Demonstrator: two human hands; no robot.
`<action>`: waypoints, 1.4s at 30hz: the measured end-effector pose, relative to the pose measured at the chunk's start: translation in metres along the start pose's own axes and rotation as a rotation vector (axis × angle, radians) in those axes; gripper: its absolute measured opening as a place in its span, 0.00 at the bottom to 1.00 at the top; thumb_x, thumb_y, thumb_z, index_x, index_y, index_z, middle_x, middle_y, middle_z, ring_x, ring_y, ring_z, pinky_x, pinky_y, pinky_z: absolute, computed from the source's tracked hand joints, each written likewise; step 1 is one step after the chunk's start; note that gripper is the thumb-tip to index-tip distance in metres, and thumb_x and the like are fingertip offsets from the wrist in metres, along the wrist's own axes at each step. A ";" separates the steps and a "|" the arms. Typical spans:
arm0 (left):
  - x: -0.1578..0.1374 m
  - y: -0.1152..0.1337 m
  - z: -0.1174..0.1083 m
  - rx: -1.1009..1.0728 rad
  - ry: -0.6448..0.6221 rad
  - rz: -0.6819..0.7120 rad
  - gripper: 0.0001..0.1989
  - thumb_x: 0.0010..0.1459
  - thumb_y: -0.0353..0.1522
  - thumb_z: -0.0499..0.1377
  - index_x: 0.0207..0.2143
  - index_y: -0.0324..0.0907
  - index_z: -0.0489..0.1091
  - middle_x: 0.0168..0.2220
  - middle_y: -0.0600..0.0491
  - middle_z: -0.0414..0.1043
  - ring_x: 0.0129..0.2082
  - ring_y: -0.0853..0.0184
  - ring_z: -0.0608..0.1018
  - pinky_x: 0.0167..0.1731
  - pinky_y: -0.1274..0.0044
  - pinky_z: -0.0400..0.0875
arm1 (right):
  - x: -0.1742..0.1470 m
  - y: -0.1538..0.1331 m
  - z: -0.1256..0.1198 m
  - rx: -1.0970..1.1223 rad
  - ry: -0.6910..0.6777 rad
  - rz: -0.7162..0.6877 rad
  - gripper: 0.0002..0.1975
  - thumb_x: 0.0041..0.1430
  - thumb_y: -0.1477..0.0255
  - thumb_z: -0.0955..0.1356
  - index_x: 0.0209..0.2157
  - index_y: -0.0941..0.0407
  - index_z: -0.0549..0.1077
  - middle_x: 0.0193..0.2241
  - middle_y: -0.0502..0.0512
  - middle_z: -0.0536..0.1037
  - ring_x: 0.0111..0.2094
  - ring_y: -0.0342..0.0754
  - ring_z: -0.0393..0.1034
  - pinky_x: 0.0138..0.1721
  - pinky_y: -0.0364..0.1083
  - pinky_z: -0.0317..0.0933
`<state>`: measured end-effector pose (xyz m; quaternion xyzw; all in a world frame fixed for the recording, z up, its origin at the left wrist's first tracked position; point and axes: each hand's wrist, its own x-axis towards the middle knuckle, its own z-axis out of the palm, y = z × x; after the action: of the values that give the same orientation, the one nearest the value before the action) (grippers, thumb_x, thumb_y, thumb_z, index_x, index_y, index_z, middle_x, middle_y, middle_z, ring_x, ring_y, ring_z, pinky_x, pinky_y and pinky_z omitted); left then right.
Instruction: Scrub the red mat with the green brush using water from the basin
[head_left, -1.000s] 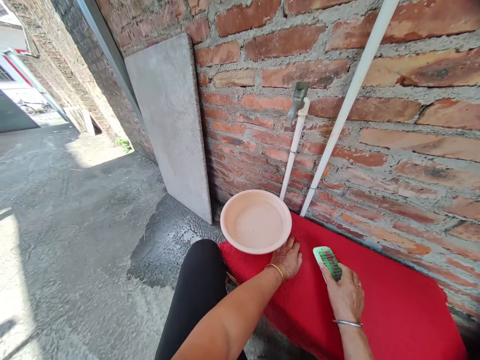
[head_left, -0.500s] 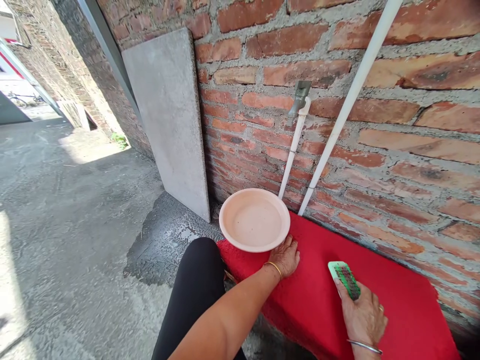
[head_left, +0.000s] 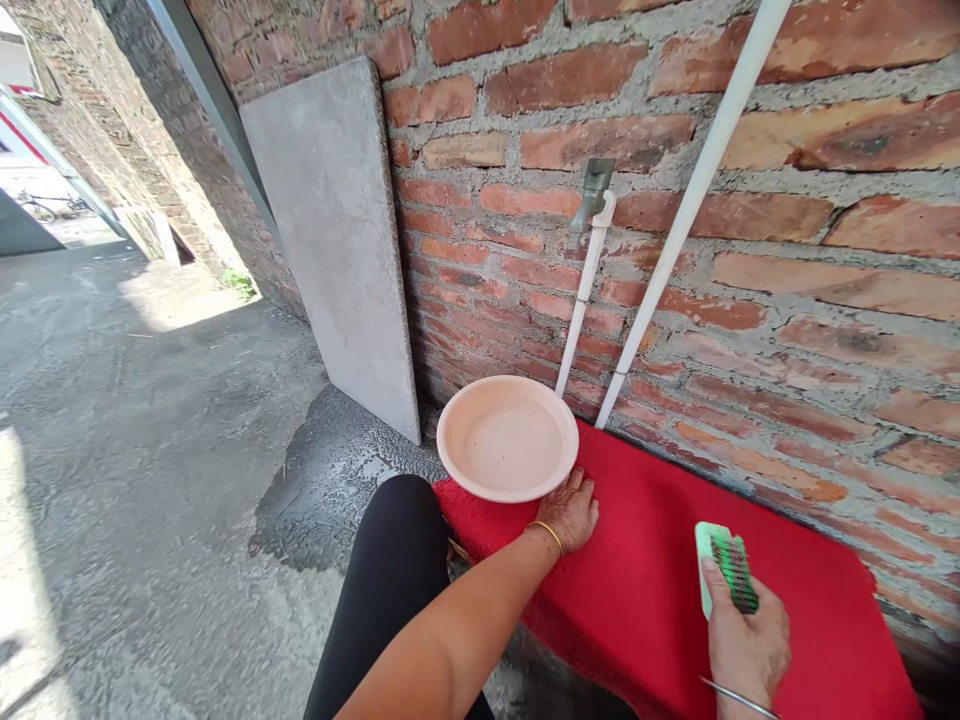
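Observation:
A red cloth [head_left: 645, 610] covers a ledge along the wall. My left hand [head_left: 570, 512] lies flat on it, fingers stretched out beside the rim of a pale pink basin [head_left: 517, 440]. Whether those fingers touch the basin, I cannot tell. Further right, my right hand [head_left: 750, 630] grips a scrubbing brush [head_left: 731, 570] with a light green back and green and dark bristles. The brush is tilted, its bristles facing right and partly up, above the cloth. Nothing is visible inside the basin.
A brick wall [head_left: 750, 390] rises behind the ledge, with a tap [head_left: 589, 205] and a white pipe [head_left: 682, 230] on it. A grey slab [head_left: 337, 240] leans there. Wet concrete floor [head_left: 330, 490] lies beside my black-clad knee [head_left: 397, 570].
My right hand has moved to the right with the brush and turned it, so more of its bristles show. My left hand and the basin have stayed in place.

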<state>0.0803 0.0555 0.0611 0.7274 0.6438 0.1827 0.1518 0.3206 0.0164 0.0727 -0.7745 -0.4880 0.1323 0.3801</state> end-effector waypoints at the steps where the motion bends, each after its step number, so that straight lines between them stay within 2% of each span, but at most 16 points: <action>1: 0.000 0.000 0.000 0.000 -0.003 -0.001 0.22 0.66 0.37 0.49 0.59 0.39 0.66 0.66 0.44 0.58 0.65 0.56 0.63 0.65 0.64 0.58 | -0.001 0.000 0.000 0.005 0.024 -0.007 0.26 0.53 0.41 0.64 0.25 0.51 0.70 0.19 0.54 0.70 0.25 0.54 0.63 0.26 0.50 0.54; 4: 0.000 0.001 -0.001 0.006 -0.009 -0.004 0.22 0.66 0.37 0.49 0.59 0.40 0.65 0.67 0.45 0.57 0.65 0.56 0.62 0.65 0.64 0.58 | -0.011 -0.007 0.009 0.014 0.036 -0.137 0.29 0.53 0.40 0.63 0.29 0.53 0.72 0.24 0.56 0.72 0.29 0.55 0.65 0.30 0.51 0.58; 8: 0.000 0.001 -0.002 0.011 -0.023 -0.014 0.22 0.66 0.37 0.49 0.60 0.40 0.65 0.67 0.45 0.57 0.66 0.56 0.61 0.66 0.63 0.58 | -0.024 -0.015 0.029 0.130 -0.040 -0.479 0.35 0.53 0.38 0.62 0.38 0.56 0.73 0.37 0.65 0.77 0.42 0.59 0.69 0.45 0.56 0.63; 10: 0.000 0.002 -0.003 0.011 -0.027 -0.013 0.23 0.66 0.37 0.49 0.60 0.40 0.64 0.67 0.44 0.56 0.66 0.56 0.60 0.65 0.63 0.58 | -0.027 -0.016 0.035 0.161 -0.069 -0.538 0.36 0.52 0.37 0.62 0.39 0.57 0.72 0.40 0.67 0.77 0.44 0.60 0.69 0.48 0.57 0.62; 12: 0.000 0.002 -0.003 0.010 -0.023 -0.009 0.22 0.66 0.37 0.49 0.60 0.40 0.65 0.67 0.44 0.57 0.66 0.56 0.60 0.65 0.64 0.58 | -0.026 -0.014 0.037 0.162 -0.054 -0.454 0.37 0.51 0.36 0.63 0.39 0.57 0.72 0.38 0.66 0.76 0.43 0.60 0.69 0.47 0.58 0.62; 16: 0.000 0.002 -0.003 0.013 -0.014 -0.010 0.22 0.66 0.36 0.50 0.59 0.41 0.66 0.66 0.45 0.58 0.65 0.55 0.62 0.65 0.63 0.59 | -0.024 -0.010 0.034 0.194 -0.017 -0.187 0.38 0.49 0.36 0.65 0.41 0.57 0.72 0.36 0.61 0.75 0.39 0.58 0.69 0.42 0.55 0.63; 18: 0.000 0.002 -0.003 0.016 -0.019 -0.011 0.22 0.66 0.36 0.49 0.60 0.41 0.65 0.66 0.45 0.58 0.65 0.55 0.62 0.65 0.62 0.59 | -0.024 -0.010 0.032 0.207 -0.016 -0.158 0.37 0.48 0.37 0.65 0.41 0.57 0.72 0.36 0.60 0.75 0.39 0.57 0.69 0.42 0.55 0.64; 20: 0.000 0.002 -0.003 0.018 -0.020 -0.009 0.22 0.66 0.36 0.49 0.60 0.41 0.65 0.67 0.44 0.57 0.65 0.55 0.62 0.65 0.63 0.59 | -0.025 -0.010 0.033 0.207 -0.003 -0.209 0.36 0.49 0.37 0.65 0.41 0.57 0.72 0.35 0.60 0.75 0.39 0.57 0.69 0.42 0.55 0.64; 25: -0.001 0.002 -0.003 0.013 -0.009 -0.015 0.22 0.67 0.37 0.49 0.60 0.40 0.65 0.67 0.45 0.58 0.65 0.56 0.62 0.65 0.65 0.59 | -0.026 -0.010 0.039 0.207 -0.045 -0.521 0.34 0.53 0.39 0.64 0.40 0.57 0.72 0.38 0.65 0.76 0.42 0.58 0.69 0.47 0.56 0.63; 27: -0.001 0.002 -0.003 0.010 -0.008 -0.013 0.22 0.67 0.37 0.49 0.60 0.39 0.65 0.67 0.44 0.58 0.65 0.56 0.62 0.65 0.65 0.59 | -0.025 -0.009 0.040 0.205 -0.051 -0.537 0.34 0.53 0.39 0.64 0.40 0.58 0.72 0.39 0.66 0.76 0.42 0.58 0.69 0.48 0.57 0.63; 29: -0.001 0.002 -0.004 0.011 -0.010 -0.011 0.22 0.66 0.36 0.49 0.59 0.39 0.66 0.67 0.44 0.58 0.65 0.56 0.62 0.65 0.65 0.59 | -0.024 -0.007 0.038 0.200 0.008 -0.422 0.35 0.52 0.38 0.64 0.40 0.58 0.72 0.37 0.65 0.76 0.41 0.58 0.68 0.47 0.57 0.63; 32: -0.001 0.002 -0.005 0.017 -0.011 -0.005 0.22 0.66 0.37 0.49 0.59 0.39 0.65 0.66 0.44 0.58 0.65 0.56 0.62 0.65 0.65 0.58 | -0.021 -0.004 0.033 0.184 0.128 -0.131 0.37 0.50 0.37 0.65 0.41 0.58 0.72 0.36 0.63 0.75 0.40 0.59 0.68 0.44 0.56 0.63; 34: -0.001 0.002 -0.005 0.018 -0.009 -0.002 0.22 0.67 0.37 0.49 0.59 0.39 0.65 0.66 0.44 0.58 0.66 0.56 0.61 0.65 0.65 0.58 | -0.020 -0.002 0.031 0.171 0.175 -0.049 0.37 0.49 0.38 0.66 0.41 0.58 0.72 0.37 0.63 0.74 0.41 0.60 0.68 0.43 0.57 0.63; 36: -0.001 0.002 -0.005 0.019 -0.007 -0.002 0.22 0.66 0.37 0.49 0.59 0.40 0.65 0.66 0.44 0.58 0.66 0.56 0.61 0.65 0.65 0.58 | -0.022 -0.004 0.031 0.173 0.172 -0.160 0.36 0.51 0.39 0.66 0.41 0.58 0.72 0.37 0.63 0.75 0.41 0.59 0.68 0.44 0.57 0.63; 40: 0.000 0.002 -0.004 0.021 -0.016 -0.003 0.22 0.66 0.36 0.49 0.60 0.38 0.65 0.67 0.44 0.58 0.66 0.56 0.61 0.66 0.65 0.57 | -0.030 -0.010 0.038 0.203 0.037 -0.607 0.30 0.57 0.44 0.65 0.42 0.58 0.72 0.40 0.66 0.76 0.43 0.57 0.69 0.48 0.56 0.63; 42: 0.000 0.002 -0.003 0.022 -0.015 -0.003 0.23 0.66 0.36 0.49 0.60 0.38 0.65 0.67 0.43 0.58 0.66 0.56 0.60 0.66 0.65 0.57 | -0.032 -0.012 0.040 0.191 0.003 -0.699 0.28 0.59 0.46 0.65 0.42 0.58 0.72 0.41 0.66 0.77 0.44 0.57 0.70 0.48 0.56 0.63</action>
<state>0.0801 0.0549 0.0648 0.7295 0.6457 0.1700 0.1486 0.2742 0.0107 0.0489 -0.5222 -0.7082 0.0384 0.4735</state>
